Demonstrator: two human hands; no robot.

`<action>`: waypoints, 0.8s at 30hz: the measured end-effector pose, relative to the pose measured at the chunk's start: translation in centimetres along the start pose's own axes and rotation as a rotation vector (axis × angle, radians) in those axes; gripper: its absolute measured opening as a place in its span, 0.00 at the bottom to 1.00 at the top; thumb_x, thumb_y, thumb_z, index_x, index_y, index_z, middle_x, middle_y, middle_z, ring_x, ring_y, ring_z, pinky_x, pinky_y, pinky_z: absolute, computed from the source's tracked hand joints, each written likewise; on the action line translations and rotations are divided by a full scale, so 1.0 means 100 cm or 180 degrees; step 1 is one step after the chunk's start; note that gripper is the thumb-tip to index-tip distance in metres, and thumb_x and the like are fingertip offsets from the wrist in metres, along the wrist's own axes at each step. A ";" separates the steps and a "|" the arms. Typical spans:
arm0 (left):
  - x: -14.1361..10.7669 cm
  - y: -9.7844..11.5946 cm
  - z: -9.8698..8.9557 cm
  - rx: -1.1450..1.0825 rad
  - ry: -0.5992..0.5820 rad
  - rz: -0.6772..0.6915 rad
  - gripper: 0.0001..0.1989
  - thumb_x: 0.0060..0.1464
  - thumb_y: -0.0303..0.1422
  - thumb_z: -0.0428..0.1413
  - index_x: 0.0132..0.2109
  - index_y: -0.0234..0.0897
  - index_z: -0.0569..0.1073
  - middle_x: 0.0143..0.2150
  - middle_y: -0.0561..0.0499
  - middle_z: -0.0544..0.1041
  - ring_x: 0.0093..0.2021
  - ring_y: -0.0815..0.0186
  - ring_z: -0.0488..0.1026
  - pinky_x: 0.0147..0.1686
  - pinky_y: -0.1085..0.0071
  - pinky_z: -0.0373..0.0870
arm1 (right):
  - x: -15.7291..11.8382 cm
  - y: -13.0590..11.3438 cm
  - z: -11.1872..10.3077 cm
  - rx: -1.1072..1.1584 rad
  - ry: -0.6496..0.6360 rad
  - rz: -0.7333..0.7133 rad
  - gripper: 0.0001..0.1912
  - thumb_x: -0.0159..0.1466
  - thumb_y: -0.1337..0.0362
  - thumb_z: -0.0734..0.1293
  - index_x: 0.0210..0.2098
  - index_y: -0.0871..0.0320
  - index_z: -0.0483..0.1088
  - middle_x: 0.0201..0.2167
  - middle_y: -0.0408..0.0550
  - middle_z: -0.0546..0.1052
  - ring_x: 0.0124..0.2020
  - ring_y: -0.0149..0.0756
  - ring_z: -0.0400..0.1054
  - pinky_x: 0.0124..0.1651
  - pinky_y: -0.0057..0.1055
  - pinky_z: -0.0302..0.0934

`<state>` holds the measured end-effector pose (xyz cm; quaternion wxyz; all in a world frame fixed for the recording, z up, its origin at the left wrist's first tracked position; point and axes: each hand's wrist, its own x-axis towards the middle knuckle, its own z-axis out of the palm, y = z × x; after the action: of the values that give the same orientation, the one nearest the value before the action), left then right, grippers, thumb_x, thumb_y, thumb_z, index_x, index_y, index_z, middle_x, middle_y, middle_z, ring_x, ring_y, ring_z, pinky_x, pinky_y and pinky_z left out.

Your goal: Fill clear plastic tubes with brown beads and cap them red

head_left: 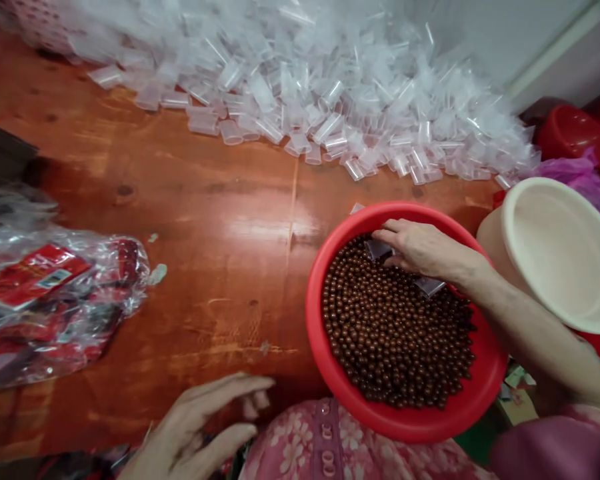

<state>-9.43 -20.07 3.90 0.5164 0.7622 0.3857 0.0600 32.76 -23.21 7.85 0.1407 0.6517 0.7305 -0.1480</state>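
A red plastic basin (325,247) holds many small round brown beads (395,333). Inside its far part, my right hand (420,247) reaches in from the right, fingers and thumb closed around a small clear plastic tube (377,249). Another clear tube (431,287) rests on the beads under my wrist. My left hand (195,427) is held low at the front edge of the table, to the left of the basin. Its fingers are apart and nothing is between them.
A large heap of clear plastic tubes (300,100) spreads along the back of the wooden table (220,227). Red packets in a clear bag (55,300) lie at left. A cream bucket (520,253) stands right of the basin, with a purple plastic bag (565,173) behind it.
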 end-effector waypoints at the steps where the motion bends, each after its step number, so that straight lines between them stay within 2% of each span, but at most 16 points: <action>1: 0.011 0.013 0.000 -0.0092 -0.0066 0.0166 0.14 0.51 0.44 0.64 0.46 0.56 0.83 0.43 0.51 0.86 0.40 0.58 0.83 0.42 0.70 0.81 | 0.003 0.000 0.007 -0.0107 0.0032 -0.0024 0.20 0.63 0.68 0.69 0.55 0.62 0.71 0.53 0.60 0.73 0.51 0.50 0.70 0.51 0.40 0.65; 4: 0.033 0.048 0.002 -0.0540 -0.0084 0.0577 0.12 0.53 0.41 0.64 0.46 0.56 0.83 0.36 0.52 0.85 0.33 0.62 0.82 0.37 0.72 0.80 | 0.010 -0.001 0.022 -0.0432 0.0202 -0.0125 0.16 0.67 0.68 0.64 0.53 0.64 0.72 0.47 0.61 0.75 0.48 0.49 0.71 0.52 0.43 0.63; 6: 0.039 0.062 0.006 -0.0759 -0.0010 0.0752 0.12 0.53 0.38 0.64 0.47 0.55 0.83 0.33 0.53 0.84 0.30 0.64 0.81 0.34 0.74 0.79 | 0.009 0.000 0.027 -0.0495 0.0331 -0.0194 0.15 0.68 0.67 0.63 0.53 0.65 0.72 0.46 0.62 0.76 0.47 0.50 0.71 0.53 0.45 0.63; 8: 0.043 0.069 0.013 -0.0947 0.0167 0.0878 0.12 0.54 0.36 0.64 0.46 0.54 0.82 0.31 0.55 0.83 0.29 0.66 0.80 0.33 0.75 0.77 | 0.004 0.001 0.028 -0.0267 0.0479 -0.0262 0.17 0.68 0.66 0.64 0.54 0.66 0.71 0.47 0.64 0.77 0.49 0.51 0.71 0.55 0.47 0.63; 11: 0.050 0.076 0.029 -0.1294 0.0514 0.1197 0.11 0.58 0.32 0.61 0.47 0.50 0.81 0.31 0.55 0.82 0.30 0.68 0.78 0.35 0.75 0.76 | -0.006 -0.003 0.024 0.0780 0.0581 -0.0388 0.20 0.69 0.61 0.64 0.56 0.65 0.70 0.49 0.62 0.77 0.50 0.48 0.71 0.56 0.47 0.64; 13: 0.060 0.082 0.039 -0.1397 0.0645 0.1440 0.11 0.59 0.30 0.60 0.49 0.46 0.79 0.33 0.54 0.81 0.32 0.69 0.78 0.36 0.75 0.76 | -0.013 -0.011 0.019 0.1809 0.0371 -0.0450 0.21 0.70 0.55 0.63 0.57 0.62 0.70 0.48 0.58 0.78 0.48 0.44 0.73 0.53 0.44 0.67; 16: 0.078 0.092 0.050 -0.1079 0.0876 0.1645 0.12 0.59 0.28 0.60 0.51 0.40 0.77 0.37 0.50 0.82 0.36 0.68 0.79 0.41 0.73 0.78 | -0.023 -0.024 0.017 0.3232 -0.0051 -0.0506 0.23 0.70 0.51 0.63 0.57 0.60 0.69 0.48 0.53 0.79 0.46 0.39 0.75 0.50 0.38 0.69; 18: 0.092 0.097 0.055 -0.0611 0.1018 0.1825 0.15 0.59 0.28 0.61 0.53 0.36 0.75 0.44 0.46 0.83 0.42 0.65 0.80 0.47 0.68 0.79 | -0.027 -0.030 0.017 0.3785 -0.0180 -0.0638 0.25 0.70 0.50 0.62 0.58 0.61 0.68 0.48 0.54 0.79 0.45 0.38 0.75 0.49 0.36 0.69; 20: 0.105 0.099 0.060 -0.0169 0.1073 0.2063 0.18 0.59 0.30 0.61 0.56 0.34 0.73 0.50 0.41 0.81 0.50 0.60 0.79 0.53 0.62 0.78 | -0.030 -0.031 0.019 0.3668 -0.0127 -0.0751 0.25 0.71 0.50 0.61 0.58 0.62 0.67 0.47 0.55 0.79 0.44 0.38 0.75 0.48 0.37 0.69; 21: 0.111 0.099 0.064 -0.0024 0.1112 0.2169 0.20 0.59 0.30 0.61 0.57 0.33 0.71 0.53 0.39 0.80 0.52 0.59 0.79 0.55 0.60 0.77 | -0.029 -0.030 0.019 0.3287 0.0011 -0.0743 0.24 0.71 0.51 0.60 0.58 0.62 0.67 0.47 0.55 0.79 0.44 0.40 0.74 0.48 0.38 0.68; 24: 0.124 0.094 0.077 0.0209 0.1392 0.2282 0.21 0.60 0.27 0.58 0.60 0.30 0.68 0.56 0.36 0.79 0.57 0.57 0.76 0.57 0.59 0.76 | -0.024 -0.026 0.022 0.1334 0.0465 -0.0438 0.18 0.70 0.59 0.63 0.53 0.64 0.70 0.45 0.59 0.78 0.46 0.47 0.70 0.52 0.43 0.65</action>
<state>7.90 -19.31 4.39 0.3443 0.8335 0.1982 0.3839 30.43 -26.55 6.85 -0.0615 0.6243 0.7348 -0.2581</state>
